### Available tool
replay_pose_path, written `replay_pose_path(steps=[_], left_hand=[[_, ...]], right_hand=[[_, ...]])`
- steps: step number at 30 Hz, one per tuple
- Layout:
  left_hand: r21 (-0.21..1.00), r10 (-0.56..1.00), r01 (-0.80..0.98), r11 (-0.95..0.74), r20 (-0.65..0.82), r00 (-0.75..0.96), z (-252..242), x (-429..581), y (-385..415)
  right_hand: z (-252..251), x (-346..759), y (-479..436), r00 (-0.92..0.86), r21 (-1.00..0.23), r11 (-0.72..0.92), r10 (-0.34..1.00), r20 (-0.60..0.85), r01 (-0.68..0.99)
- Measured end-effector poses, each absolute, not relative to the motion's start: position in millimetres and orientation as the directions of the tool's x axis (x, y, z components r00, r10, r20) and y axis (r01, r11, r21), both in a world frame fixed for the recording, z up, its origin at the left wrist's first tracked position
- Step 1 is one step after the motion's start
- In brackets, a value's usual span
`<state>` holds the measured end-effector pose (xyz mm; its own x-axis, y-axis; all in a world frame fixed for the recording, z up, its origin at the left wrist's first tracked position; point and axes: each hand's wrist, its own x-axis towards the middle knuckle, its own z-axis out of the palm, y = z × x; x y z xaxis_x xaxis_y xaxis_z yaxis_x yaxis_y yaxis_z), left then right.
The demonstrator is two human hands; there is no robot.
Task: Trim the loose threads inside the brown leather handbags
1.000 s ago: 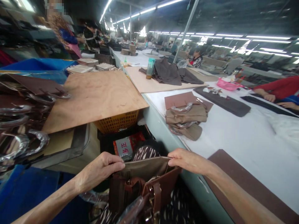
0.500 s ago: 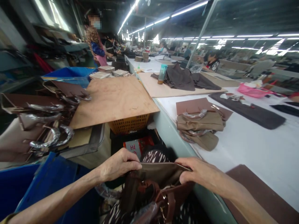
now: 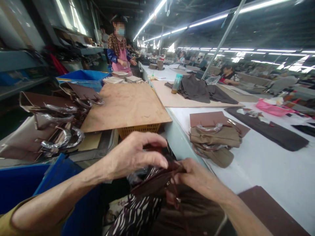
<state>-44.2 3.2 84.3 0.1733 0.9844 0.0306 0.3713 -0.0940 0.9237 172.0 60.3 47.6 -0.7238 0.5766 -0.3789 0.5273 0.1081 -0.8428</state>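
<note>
A brown handbag (image 3: 194,206) with reddish-brown straps and small metal fittings lies across my lap, over black-and-white patterned cloth (image 3: 137,211). My right hand (image 3: 194,173) is closed around the bag's gathered upper edge. Just to the left and slightly higher, my left hand (image 3: 137,154) is open, thumb and fingers apart and curved, its fingertips close to that same edge. I cannot tell whether they touch it. Part of the bag is hidden behind my right hand and forearm.
Folded tan bags (image 3: 215,137) with wrapped handles lie on the white table (image 3: 265,164) at right. A brown board (image 3: 128,103) covers a yellow crate (image 3: 140,128). Stacked handbags (image 3: 52,124) and a blue bin (image 3: 22,182) stand left. A masked person (image 3: 119,49) stands beyond.
My left hand has let go of the bag's edge and risen, fingers parting. The bag has turned, its opening bunched in my right hand. The view has swung slightly left.
</note>
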Motion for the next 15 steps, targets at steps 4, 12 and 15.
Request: replay_pose_path(steps=[4,12,15], left_hand=[[0.898,0.923,0.427,-0.106,0.249,-0.294,81,-78,3],[0.983,0.953,0.110,0.147,-0.170,0.251,-40,-89,14],[0.974,0.905,0.079,0.212,-0.226,0.361,-49,-78,16]], right_hand=[[51,208,73,-0.613,-0.929,-0.235,0.700,-0.365,0.285],[-7,221,64,-0.237,-0.973,-0.220,0.951,-0.197,-0.073],[-26,211,55,-0.079,-0.960,-0.232,0.972,-0.222,-0.159]])
